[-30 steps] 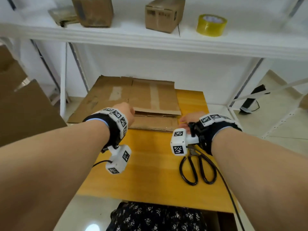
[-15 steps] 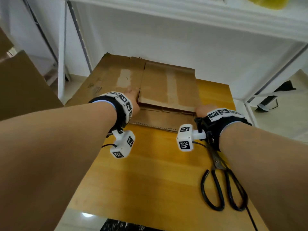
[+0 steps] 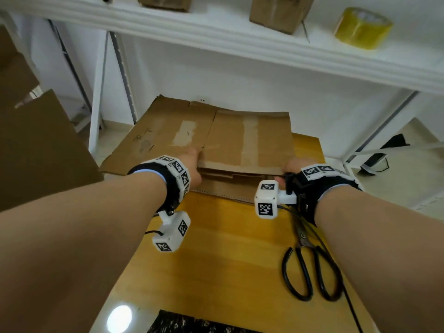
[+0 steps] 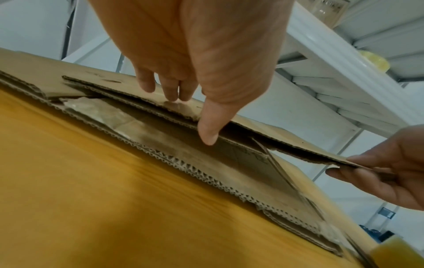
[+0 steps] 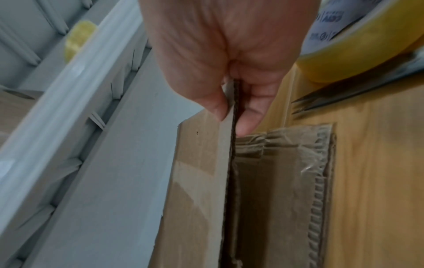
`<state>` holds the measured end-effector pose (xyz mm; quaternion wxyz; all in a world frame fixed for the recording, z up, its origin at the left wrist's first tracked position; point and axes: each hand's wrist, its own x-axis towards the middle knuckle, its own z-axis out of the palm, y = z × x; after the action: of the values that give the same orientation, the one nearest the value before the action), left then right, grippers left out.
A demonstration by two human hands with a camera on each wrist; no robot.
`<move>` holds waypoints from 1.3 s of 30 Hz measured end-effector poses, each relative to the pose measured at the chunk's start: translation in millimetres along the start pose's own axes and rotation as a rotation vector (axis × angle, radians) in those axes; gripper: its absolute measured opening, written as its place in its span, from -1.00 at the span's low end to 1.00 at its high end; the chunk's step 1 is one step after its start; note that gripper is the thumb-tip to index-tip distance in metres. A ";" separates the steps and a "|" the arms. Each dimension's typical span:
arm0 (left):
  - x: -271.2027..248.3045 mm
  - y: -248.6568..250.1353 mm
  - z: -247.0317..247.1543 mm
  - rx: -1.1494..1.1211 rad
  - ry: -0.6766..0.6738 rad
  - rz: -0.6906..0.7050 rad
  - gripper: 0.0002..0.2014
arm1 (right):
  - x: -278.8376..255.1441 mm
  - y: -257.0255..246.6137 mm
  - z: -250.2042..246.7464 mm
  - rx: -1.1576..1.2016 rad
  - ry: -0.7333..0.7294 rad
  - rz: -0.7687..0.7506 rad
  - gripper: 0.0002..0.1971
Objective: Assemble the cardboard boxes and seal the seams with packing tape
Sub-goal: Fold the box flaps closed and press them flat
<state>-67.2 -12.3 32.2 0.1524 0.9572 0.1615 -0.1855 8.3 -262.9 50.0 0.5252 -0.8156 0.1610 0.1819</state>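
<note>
On table (image 3: 228, 248) | cardboard box (image 3: 223, 189) flat | left hand (image 3: 193, 167) pinches top panel (image 3: 249, 140) left corner; right hand (image 3: 295, 164) pinches right corner

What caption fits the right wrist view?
Right hand pinches the top panel of the flattened cardboard box on the wooden table.

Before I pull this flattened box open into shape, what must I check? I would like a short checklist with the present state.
1. Right hand pinches the top panel at its near edge: ok.
2. Left hand holds the panel too: cannot tell; fingers on top, thumb across the edge.
3. Top panel parted from the lower layer: ok, a gap shows.
4. Scissors off the cardboard: ok, they lie on the table.
5. Tape roll present: ok, on the shelf.
6. Old tape film removed: not ok.
</note>
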 end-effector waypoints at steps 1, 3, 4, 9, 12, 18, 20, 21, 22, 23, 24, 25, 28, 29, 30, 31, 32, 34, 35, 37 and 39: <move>-2.1 -1.6 1.4 -0.015 0.000 -0.010 -0.11 | -7.5 -0.8 -0.1 -0.058 0.002 -0.021 -0.80; -13.3 -5.6 0.7 -0.016 0.008 -0.006 0.03 | -19.2 -6.6 -2.7 -0.279 0.002 -0.019 -0.88; -20.7 -8.4 -2.2 -0.011 0.025 0.026 0.07 | -18.9 -5.1 -7.7 -0.356 0.014 -0.016 -0.88; -61.2 -20.3 -12.7 0.040 0.034 0.046 0.20 | -48.0 0.1 -24.4 -0.577 0.035 -0.132 -0.79; -84.0 -26.4 -11.6 0.081 0.052 0.050 0.21 | -82.7 -13.7 -25.2 -0.439 -0.007 -0.111 -0.78; -124.7 -22.4 -30.9 0.180 0.224 0.062 0.07 | -107.5 -18.0 -36.2 -0.572 -0.038 -0.131 -0.75; -132.6 -21.1 -41.9 0.202 0.300 0.078 -0.09 | -116.3 -19.1 -36.9 -0.303 -0.066 -0.154 -0.86; -136.9 -20.8 -48.1 0.206 0.351 0.091 -0.21 | -125.8 -19.6 -38.7 -0.165 -0.034 -0.154 -0.87; -141.2 -20.5 -55.2 0.210 0.403 0.104 -0.33 | -131.1 -20.8 -40.4 0.029 0.001 -0.133 -0.80; -145.7 -19.4 -62.9 0.217 0.452 0.120 -0.42 | -140.0 -22.8 -42.6 0.199 0.010 -0.143 -0.71; -151.0 -17.2 -71.8 0.225 0.488 0.134 -0.49 | -143.1 -25.5 -45.2 0.312 0.009 -0.184 -0.64; -155.5 -14.3 -81.0 0.232 0.512 0.143 -0.52 | -149.1 -30.4 -47.1 0.337 -0.007 -0.228 -0.58; -167.9 -4.8 -109.3 0.215 0.524 0.138 -0.57 | -160.4 -39.2 -54.9 0.247 -0.004 -0.355 -0.46; -170.9 -2.8 -117.0 0.206 0.526 0.137 -0.56 | -164.0 -41.8 -57.8 0.190 0.008 -0.373 -0.44; -174.4 -1.5 -123.6 0.204 0.527 0.139 -0.54 | -165.0 -43.5 -60.9 0.123 0.040 -0.392 -0.46; -177.3 -1.4 -128.6 0.205 0.525 0.139 -0.52 | -168.6 -44.9 -63.9 0.047 0.086 -0.406 -0.52; -180.4 -1.6 -132.4 0.209 0.524 0.140 -0.51 | -171.7 -46.2 -66.7 -0.017 0.129 -0.410 -0.60; -186.4 -1.4 -136.7 0.215 0.525 0.148 -0.52 | -174.4 -46.5 -70.9 -0.088 0.180 -0.396 -0.66; -189.2 -0.9 -137.7 0.213 0.524 0.150 -0.53 | -175.2 -46.5 -70.9 -0.092 0.187 -0.388 -0.64; -194.6 1.0 -139.2 0.205 0.508 0.149 -0.55 | -176.0 -47.1 -67.6 -0.071 0.189 -0.381 -0.59; -198.0 1.7 -140.4 0.199 0.484 0.146 -0.55 | -177.1 -48.0 -63.6 -0.070 0.178 -0.358 -0.60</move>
<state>-197.7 -14.5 236.9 0.0273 0.9931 0.1046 0.0452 -118.0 -289.4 195.2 0.5043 -0.8617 0.0525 0.0183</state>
